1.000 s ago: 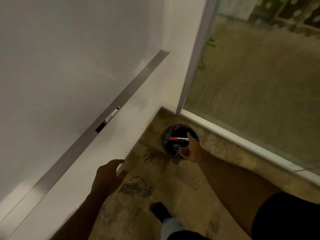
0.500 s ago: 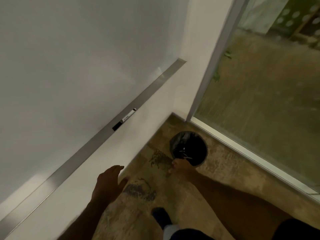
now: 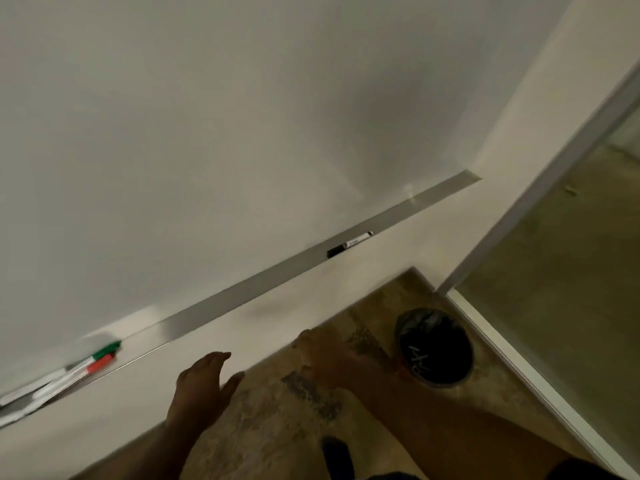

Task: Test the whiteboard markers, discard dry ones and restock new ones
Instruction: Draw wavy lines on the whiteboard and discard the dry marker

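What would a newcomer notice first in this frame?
The metal tray runs diagonally under the whiteboard, with a black-capped marker lying alone toward its right end and a green-capped marker and a red-capped marker clustered at lower left. On the floor at right stands a black-lined bin, with the blurred right hand just left of it and the open left hand nearer the wall.

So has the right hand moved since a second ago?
Yes. The right hand has pulled back from over the bin and is now left of it in view, nearer the wall.
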